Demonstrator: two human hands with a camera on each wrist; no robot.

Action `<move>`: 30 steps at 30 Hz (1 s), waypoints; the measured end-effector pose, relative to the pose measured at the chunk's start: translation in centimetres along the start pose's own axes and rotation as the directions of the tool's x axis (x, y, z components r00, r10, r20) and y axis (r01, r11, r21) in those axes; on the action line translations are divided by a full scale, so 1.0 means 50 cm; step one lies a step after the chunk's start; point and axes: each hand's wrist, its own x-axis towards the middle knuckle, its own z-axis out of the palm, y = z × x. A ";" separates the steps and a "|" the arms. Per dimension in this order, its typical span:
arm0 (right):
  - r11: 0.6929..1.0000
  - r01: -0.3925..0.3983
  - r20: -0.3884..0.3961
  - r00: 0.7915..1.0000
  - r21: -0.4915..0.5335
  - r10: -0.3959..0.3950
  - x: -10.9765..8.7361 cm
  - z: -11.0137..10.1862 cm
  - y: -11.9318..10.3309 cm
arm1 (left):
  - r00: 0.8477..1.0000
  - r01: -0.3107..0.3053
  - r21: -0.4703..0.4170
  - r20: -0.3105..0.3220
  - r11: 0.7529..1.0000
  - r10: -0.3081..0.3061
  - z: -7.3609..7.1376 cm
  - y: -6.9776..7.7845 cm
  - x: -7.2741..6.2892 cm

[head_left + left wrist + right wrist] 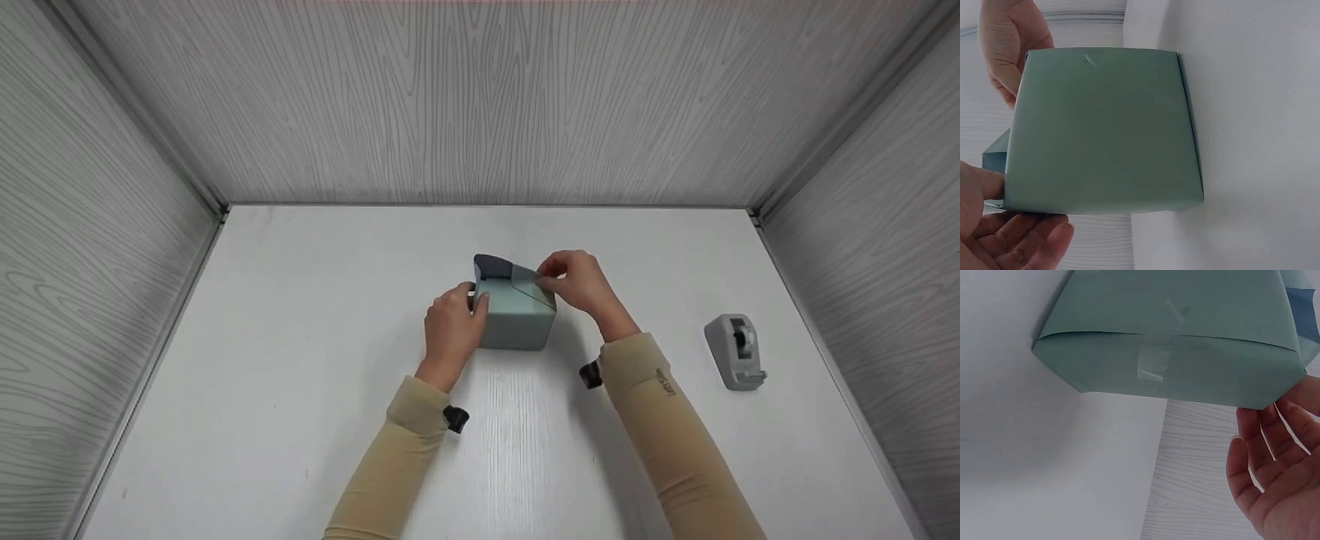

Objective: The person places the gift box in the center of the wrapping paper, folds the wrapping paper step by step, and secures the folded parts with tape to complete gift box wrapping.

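A box wrapped in grey-green paper (516, 330) stands on the table, its upper end partly folded over. A raised paper flap (492, 266) shows its darker blue-grey inside at the back left. My left hand (452, 319) holds the box by its left upper corner, thumb on the near edge and fingers along the side. At the upper right, my right hand (579, 281) pinches the folded paper (531, 283) between thumb and fingers. In the right wrist view, a piece of clear tape (1153, 364) lies across a paper seam; the right hand's fingertips touch the box's edge.
A grey tape dispenser (735, 352) stands on the white table (262, 360) to the right. Wood-grain panels (480, 105) rise at the back and both sides.
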 end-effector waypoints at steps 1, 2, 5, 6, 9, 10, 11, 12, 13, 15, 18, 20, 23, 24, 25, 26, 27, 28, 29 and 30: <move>1.000 0.004 -0.004 1.000 0.000 -0.004 0.000 -0.001 0.000 | 1.000 -0.002 -0.002 -0.001 1.000 0.002 0.000 0.000 0.000; 1.000 0.007 -0.006 1.000 0.001 -0.007 0.001 -0.001 -0.001 | 1.000 -0.005 -0.003 -0.002 1.000 0.005 0.000 0.000 0.000; 1.000 0.009 -0.021 1.000 0.006 -0.009 0.003 -0.001 -0.001 | 1.000 -0.007 -0.004 -0.003 1.000 0.007 0.000 0.000 0.000; 1.000 0.009 -0.028 1.000 0.005 -0.009 0.004 -0.001 -0.001 | 1.000 -0.007 -0.005 -0.003 1.000 0.007 0.000 0.000 0.000; 1.000 0.006 -0.047 0.999 0.009 -0.005 0.006 0.000 0.000 | 1.000 -0.007 -0.009 -0.003 1.000 0.007 0.000 0.000 0.000; 1.000 0.004 -0.052 0.999 0.013 -0.003 0.006 0.000 0.000 | 1.000 -0.007 -0.010 -0.004 1.000 0.007 0.000 0.000 0.000; 1.000 0.004 -0.057 0.998 0.017 -0.003 0.006 0.001 -0.001 | 1.000 -0.007 -0.011 -0.005 1.000 0.007 0.000 0.001 0.000; 1.000 0.007 -0.063 0.998 0.020 -0.006 0.006 0.001 -0.001 | 1.000 -0.007 -0.011 -0.005 1.000 0.007 -0.001 0.001 0.000; 1.000 0.011 -0.068 0.998 0.022 -0.009 0.006 0.002 -0.001 | 1.000 -0.007 -0.010 -0.006 1.000 0.007 -0.001 0.001 0.000; 0.999 0.022 -0.078 0.997 0.024 -0.021 0.006 0.003 -0.002 | 1.000 -0.006 -0.008 -0.006 1.000 0.006 -0.001 0.001 0.000; 0.998 0.048 -0.091 0.995 0.033 -0.044 0.007 0.005 -0.003 | 1.000 -0.005 -0.003 -0.005 1.000 0.005 -0.001 0.002 0.000; 0.997 0.065 -0.097 0.993 0.040 -0.061 0.008 0.007 -0.005 | 1.000 -0.005 0.000 -0.007 1.000 0.005 -0.001 0.001 0.000; 0.995 0.086 -0.106 0.991 0.043 -0.081 0.009 0.010 -0.007 | 1.000 -0.004 0.009 -0.009 1.000 0.004 -0.001 0.001 0.000; 0.995 0.091 -0.109 0.990 0.044 -0.086 0.010 0.011 -0.008 | 1.000 -0.002 0.010 -0.008 1.000 0.002 -0.001 0.001 0.000; 0.995 0.095 -0.112 0.990 0.041 -0.090 0.010 0.011 -0.008 | 1.000 0.000 0.011 -0.007 1.000 0.001 -0.001 0.001 0.000; 0.994 0.099 -0.115 0.989 0.042 -0.094 0.010 0.011 -0.009 | 1.000 0.000 0.013 -0.005 1.000 0.001 -0.001 0.002 0.000; 0.994 0.104 -0.117 0.988 0.045 -0.098 0.010 0.011 -0.010 | 1.000 0.000 0.014 -0.003 1.000 0.000 -0.001 0.002 0.000; 0.993 0.108 -0.118 0.988 0.047 -0.102 0.010 0.011 -0.011 | 1.000 0.000 0.014 -0.002 1.000 0.000 -0.001 0.002 0.000; 0.992 0.115 -0.118 0.987 0.049 -0.108 0.010 0.011 -0.012 | 1.000 -0.003 0.015 -0.002 1.000 0.003 -0.001 0.002 0.000; 0.991 0.122 -0.119 0.986 0.049 -0.116 0.010 0.011 -0.013 | 1.000 -0.006 0.017 -0.003 1.000 0.006 -0.001 0.003 0.000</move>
